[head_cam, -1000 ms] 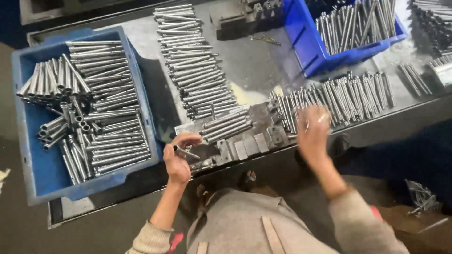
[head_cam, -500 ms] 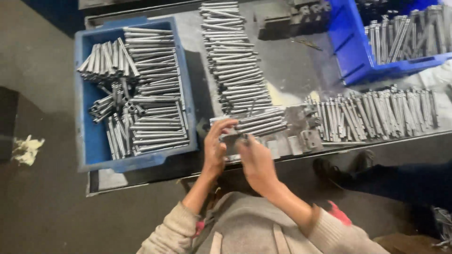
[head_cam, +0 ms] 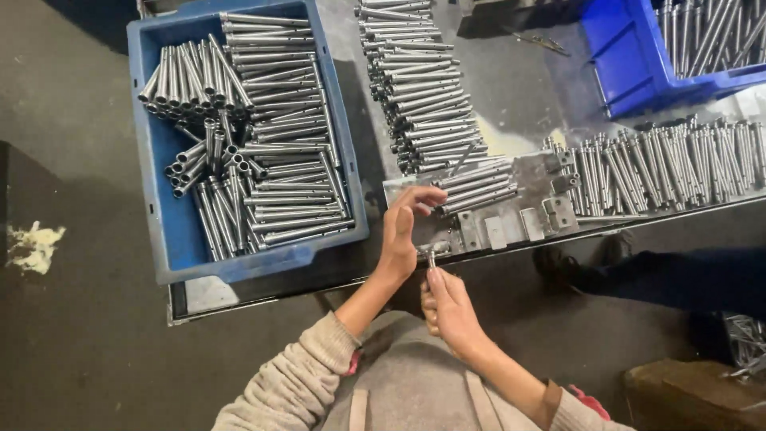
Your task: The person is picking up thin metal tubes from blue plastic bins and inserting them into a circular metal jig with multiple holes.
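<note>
Left of frame: a blue bin (head_cam: 163, 239) holds metal tubes (head_cam: 279, 172), most lying horizontally. At centre, the left hand (head_cam: 401, 231) is raised, fingers loosely spread and empty, just left of a small bundle of tubes (head_cam: 476, 186) on the grey tabletop (head_cam: 519, 88); their long axes run left-right, tilted slightly up to the right. Below it, the right hand (head_cam: 448, 307) pinches a short metal pin (head_cam: 432, 258), upright, at the tabletop's near edge. The left hand is nearer the bundle.

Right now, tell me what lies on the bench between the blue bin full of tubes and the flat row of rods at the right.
In the head view, between the blue bin and the row of rods lie a long stack of metal tubes and a metal jig plate; the left hand reaches there.
</note>
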